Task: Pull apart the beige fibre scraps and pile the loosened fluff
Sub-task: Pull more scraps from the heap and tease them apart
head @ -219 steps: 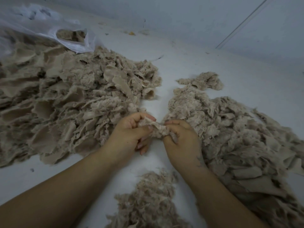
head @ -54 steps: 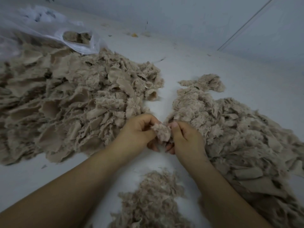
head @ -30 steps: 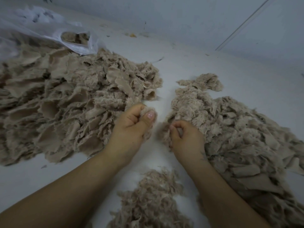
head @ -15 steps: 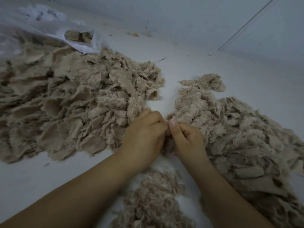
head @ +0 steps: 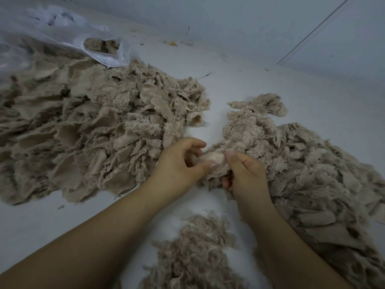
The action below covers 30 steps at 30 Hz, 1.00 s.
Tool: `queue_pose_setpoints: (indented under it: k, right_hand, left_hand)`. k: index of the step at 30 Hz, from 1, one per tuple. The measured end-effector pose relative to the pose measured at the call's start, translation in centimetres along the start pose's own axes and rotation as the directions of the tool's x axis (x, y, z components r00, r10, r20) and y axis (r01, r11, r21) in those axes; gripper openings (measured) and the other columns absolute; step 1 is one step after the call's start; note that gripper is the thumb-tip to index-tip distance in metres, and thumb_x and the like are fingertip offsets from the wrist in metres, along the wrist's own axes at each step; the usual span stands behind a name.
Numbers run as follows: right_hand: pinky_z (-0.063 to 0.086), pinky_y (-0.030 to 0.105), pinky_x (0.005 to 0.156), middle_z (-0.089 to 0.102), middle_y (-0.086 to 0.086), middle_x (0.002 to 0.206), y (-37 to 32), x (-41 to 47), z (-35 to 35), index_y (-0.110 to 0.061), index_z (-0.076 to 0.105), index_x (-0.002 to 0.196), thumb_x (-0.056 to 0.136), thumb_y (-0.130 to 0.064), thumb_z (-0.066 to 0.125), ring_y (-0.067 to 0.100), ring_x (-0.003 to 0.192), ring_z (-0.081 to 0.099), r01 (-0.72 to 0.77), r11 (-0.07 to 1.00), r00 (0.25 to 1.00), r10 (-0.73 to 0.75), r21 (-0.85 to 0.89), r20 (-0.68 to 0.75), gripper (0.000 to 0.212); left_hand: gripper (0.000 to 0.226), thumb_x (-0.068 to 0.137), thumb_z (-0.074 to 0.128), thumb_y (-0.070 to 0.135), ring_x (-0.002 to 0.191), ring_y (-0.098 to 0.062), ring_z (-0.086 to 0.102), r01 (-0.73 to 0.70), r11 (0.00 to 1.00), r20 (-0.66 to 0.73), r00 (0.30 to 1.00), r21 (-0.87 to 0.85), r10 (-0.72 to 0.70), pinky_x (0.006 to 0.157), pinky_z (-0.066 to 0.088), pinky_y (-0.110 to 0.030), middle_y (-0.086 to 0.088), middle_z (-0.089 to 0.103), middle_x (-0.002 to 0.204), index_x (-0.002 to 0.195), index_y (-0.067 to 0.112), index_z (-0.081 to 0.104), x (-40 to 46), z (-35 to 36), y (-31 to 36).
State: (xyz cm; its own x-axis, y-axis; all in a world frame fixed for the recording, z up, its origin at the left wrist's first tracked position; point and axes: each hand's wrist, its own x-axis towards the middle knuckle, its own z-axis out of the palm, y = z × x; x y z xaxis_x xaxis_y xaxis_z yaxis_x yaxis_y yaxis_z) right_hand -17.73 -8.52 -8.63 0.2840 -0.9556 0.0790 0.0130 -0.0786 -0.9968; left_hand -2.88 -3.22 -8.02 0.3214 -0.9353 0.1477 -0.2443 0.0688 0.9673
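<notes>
Both hands, pressed together a moment ago, now draw slightly apart: the left hand (head: 179, 163) and right hand (head: 243, 174) each pinch one scrap (head: 214, 158) stretched between them, above the fluff pile (head: 193, 253); another tuft should follow.

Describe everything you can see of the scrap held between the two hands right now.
The scrap is a small, pale beige tuft of soft, fuzzy fibre, lighter than the heaps around it. It is held above the white surface, stretched between the left hand, which pinches its left end with thumb and fingers, and the right hand, which pinches its right end. Its lower edge frays into loose wisps. It sits beside the right-hand scrap heap.
</notes>
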Motion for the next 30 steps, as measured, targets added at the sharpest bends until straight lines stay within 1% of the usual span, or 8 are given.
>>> queue_pose_setpoints:
  k: [5, 8, 12, 18, 20, 24, 27, 30]
  right_hand:
    - [0.048, 0.024, 0.047, 0.064, 0.009, 0.056, -0.3, -0.2, 0.4, -0.002, 0.068, 0.076, 0.089, -0.027, 0.070, 0.010, 0.049, 0.056, 0.057, 0.995, 0.992, -0.047, -0.086, 0.121, 0.028]
    - [0.038, 0.017, 0.041, 0.055, -0.001, 0.046, 0.0, 0.1, 0.2, 0.005, 0.063, 0.079, 0.094, -0.020, 0.066, 0.003, 0.039, 0.047, 0.055, 0.981, 0.997, -0.044, -0.184, 0.065, 0.030]
    - [0.039, 0.014, 0.039, 0.057, -0.002, 0.046, -0.1, 0.1, 0.3, -0.002, 0.064, 0.078, 0.097, -0.015, 0.060, 0.002, 0.037, 0.048, 0.038, 0.991, 0.999, -0.033, -0.128, 0.034, 0.024]
    - [0.039, 0.018, 0.042, 0.056, 0.004, 0.047, -0.2, -0.1, 0.2, -0.008, 0.070, 0.073, 0.099, -0.023, 0.059, 0.009, 0.040, 0.048, 0.030, 0.999, 1.000, -0.030, -0.045, 0.007, 0.032]
    - [0.041, 0.020, 0.043, 0.057, 0.007, 0.048, -0.1, -0.1, 0.1, -0.008, 0.070, 0.069, 0.099, -0.024, 0.059, 0.011, 0.042, 0.049, 0.034, 0.999, 0.999, -0.034, -0.037, 0.003, 0.036]
    - [0.042, 0.020, 0.044, 0.059, 0.007, 0.049, -0.2, -0.3, 0.4, -0.015, 0.068, 0.060, 0.099, -0.022, 0.058, 0.011, 0.040, 0.050, 0.071, 0.995, 0.997, -0.070, -0.076, 0.011, 0.042]
    - [0.040, 0.016, 0.040, 0.067, 0.005, 0.059, -0.4, -0.2, 0.5, -0.012, 0.069, 0.068, 0.103, -0.023, 0.051, 0.009, 0.039, 0.050, 0.006, 1.000, 0.999, -0.005, 0.018, -0.049, 0.041]
    - [0.040, 0.016, 0.040, 0.068, 0.003, 0.062, -0.5, -0.2, 0.5, -0.011, 0.067, 0.072, 0.105, -0.024, 0.046, 0.009, 0.040, 0.051, 0.015, 1.000, 0.997, -0.013, 0.022, -0.072, 0.041]
  left_hand:
    - [0.017, 0.087, 0.071, 0.009, 0.045, -0.001, 0.050, -0.008, 0.999, -0.048, 0.999, -0.050, 0.006, 0.044, 0.039, -0.017, 0.007, 0.062, 0.055, 0.072, 0.016, 0.068, 0.0, 0.2, 0.1]
    - [0.024, 0.092, 0.064, 0.008, 0.040, -0.004, 0.046, 0.020, 0.988, -0.101, 0.994, -0.156, -0.036, 0.040, 0.036, -0.017, 0.007, 0.057, 0.048, 0.069, 0.016, 0.064, 0.0, -0.4, 0.5]
    - [0.014, 0.091, 0.067, 0.015, 0.036, -0.010, 0.044, 0.149, 0.959, 0.019, 0.989, -0.243, -0.149, 0.034, 0.032, -0.017, 0.000, 0.053, 0.049, 0.079, 0.009, 0.063, -0.2, -0.4, 0.9]
    - [0.018, 0.081, 0.074, -0.001, 0.040, -0.008, 0.047, 0.173, 0.985, 0.272, 0.948, -0.006, -0.165, 0.037, 0.037, -0.019, 0.002, 0.054, 0.049, 0.070, 0.007, 0.062, -0.6, -0.8, 1.1]
    - [0.016, 0.082, 0.076, 0.007, 0.041, -0.008, 0.048, 0.170, 0.985, 0.289, 0.944, -0.007, -0.161, 0.038, 0.038, -0.018, 0.002, 0.055, 0.052, 0.071, 0.008, 0.063, -0.5, -0.9, 1.2]
    - [0.030, 0.092, 0.065, 0.013, 0.036, -0.014, 0.041, 0.197, 0.978, 0.139, 0.973, -0.075, -0.185, 0.035, 0.032, -0.020, -0.005, 0.051, 0.046, 0.063, 0.009, 0.059, -0.2, -0.4, 1.2]
    - [0.023, 0.098, 0.054, 0.010, 0.037, -0.016, 0.044, 0.044, 0.819, -0.167, 0.971, -0.572, -0.169, 0.037, 0.035, -0.021, -0.011, 0.056, 0.055, 0.076, 0.006, 0.061, 0.8, -1.3, 1.5]
    - [0.006, 0.094, 0.060, 0.009, 0.047, -0.021, 0.055, -0.072, 0.727, -0.235, 0.964, -0.682, -0.126, 0.041, 0.044, -0.025, -0.016, 0.066, 0.073, 0.094, 0.004, 0.058, 1.3, -1.9, 1.6]
